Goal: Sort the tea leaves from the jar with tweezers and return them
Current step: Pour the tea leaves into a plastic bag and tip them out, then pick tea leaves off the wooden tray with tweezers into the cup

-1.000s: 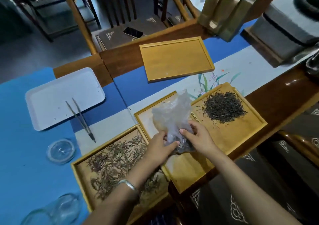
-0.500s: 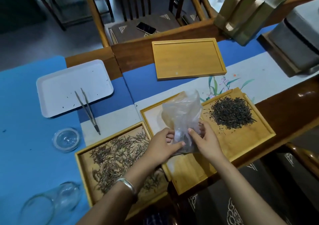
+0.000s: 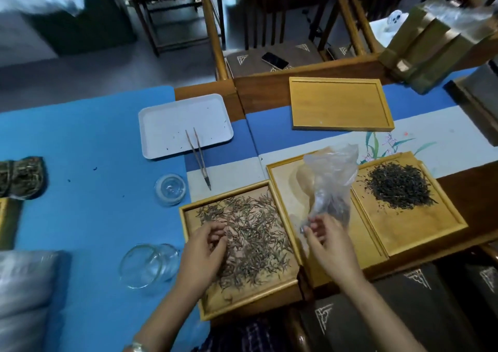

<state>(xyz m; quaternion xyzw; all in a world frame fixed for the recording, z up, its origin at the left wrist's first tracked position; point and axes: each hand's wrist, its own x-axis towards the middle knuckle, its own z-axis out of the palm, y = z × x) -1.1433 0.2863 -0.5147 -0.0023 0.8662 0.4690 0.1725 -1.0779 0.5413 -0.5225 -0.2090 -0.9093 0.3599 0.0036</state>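
My right hand pinches the bottom of a clear plastic bag with some dark tea in it, held upright over the middle wooden tray. My left hand hovers with curled fingers over the pale long tea leaves spread in the left wooden tray. A heap of dark tea lies in the right wooden tray. The tweezers rest half on the white tray. The glass jar lies on its side, its lid apart.
An empty wooden tray sits further back. Two wrapped tea bundles lie at the far left on the blue cloth. Chairs and a phone are beyond the table. Folded card packaging stands at the back right.
My left hand has let go of the plastic bag and moved left over the pale leaves. My right hand alone still holds the bag. The view has shifted left.
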